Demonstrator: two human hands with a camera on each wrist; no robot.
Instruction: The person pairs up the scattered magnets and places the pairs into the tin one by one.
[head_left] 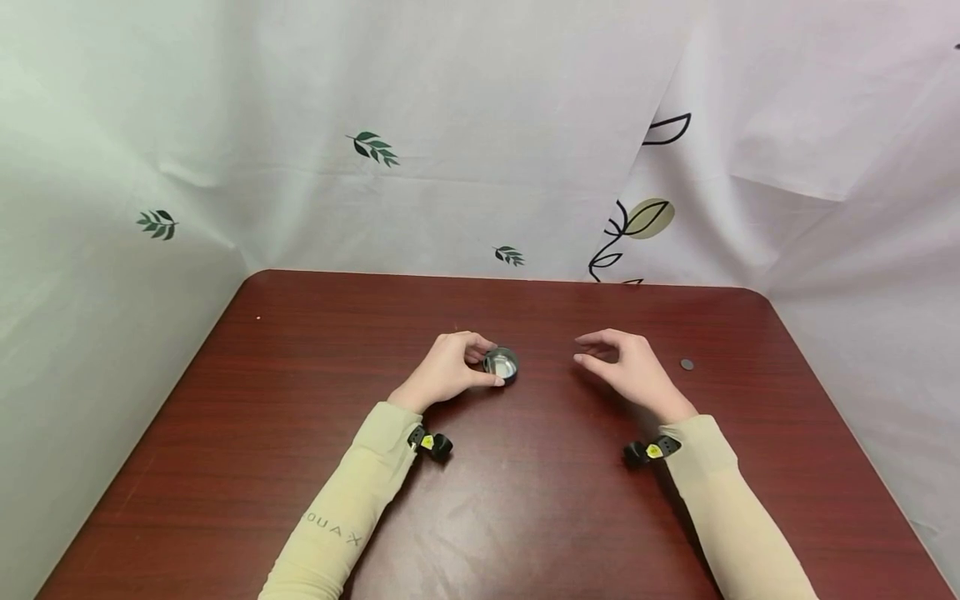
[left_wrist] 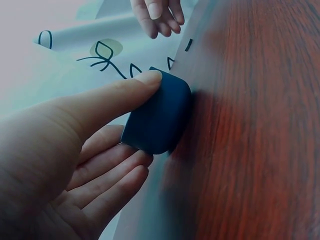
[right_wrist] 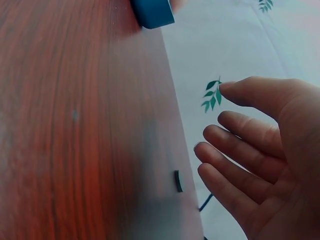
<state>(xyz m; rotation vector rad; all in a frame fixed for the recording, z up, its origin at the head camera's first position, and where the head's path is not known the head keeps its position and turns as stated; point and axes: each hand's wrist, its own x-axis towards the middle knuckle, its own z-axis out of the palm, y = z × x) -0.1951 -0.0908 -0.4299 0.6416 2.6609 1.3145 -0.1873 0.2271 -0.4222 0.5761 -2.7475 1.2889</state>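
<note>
A small round cup point(head_left: 504, 367), dark blue outside with a shiny metallic inside, is near the middle of the table, its opening facing up. My left hand point(head_left: 448, 367) pinches it by its left side, thumb on the near edge and fingers at the far edge. In the left wrist view the cup's blue wall point(left_wrist: 162, 112) shows between thumb and fingers, its base close to the tabletop. My right hand point(head_left: 628, 367) hovers over the table to the right of the cup, fingers relaxed and parted from the thumb, with nothing in it.
A small flat grey disc point(head_left: 687, 364) lies on the brown wood-grain table point(head_left: 555, 500), to the right of my right hand. White cloth point(head_left: 450, 100) with leaf prints hangs behind the table and along both sides. A tiny pale speck point(head_left: 258, 317) is at the back left.
</note>
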